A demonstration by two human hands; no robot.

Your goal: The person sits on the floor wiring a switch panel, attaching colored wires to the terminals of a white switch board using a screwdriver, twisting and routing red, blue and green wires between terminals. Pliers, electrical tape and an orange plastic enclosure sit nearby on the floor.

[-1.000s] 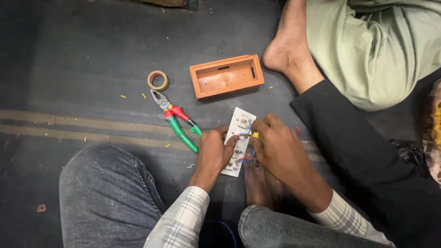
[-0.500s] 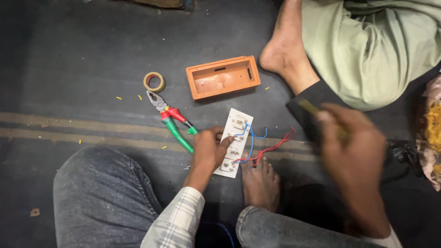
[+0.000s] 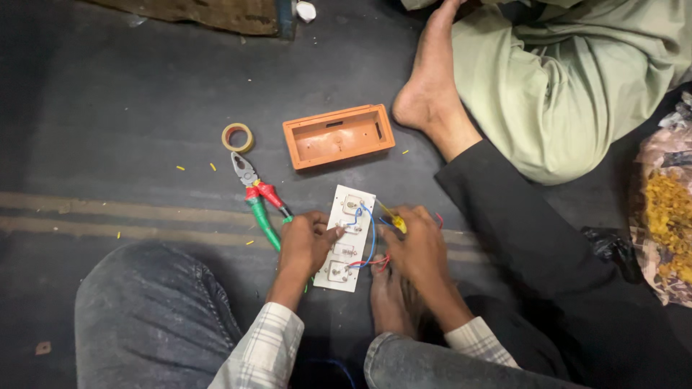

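Observation:
A white switch plate lies face down on the dark floor, its back fittings joined by blue and red wires. My left hand presses on the plate's left edge with the fingers curled. My right hand is at the plate's right edge and grips a small yellow-handled tool whose tip points at the upper fittings. My bare foot rests just below the plate.
An orange plastic box lies open beyond the plate. Pliers with red and green handles and a roll of yellow tape lie to the left. Another person in green with a bare foot sits at the top right. A bag is far right.
My right hand, which had swung out to the right half a second ago, has come back to the plate with the yellow tool. The left hand stayed on the plate.

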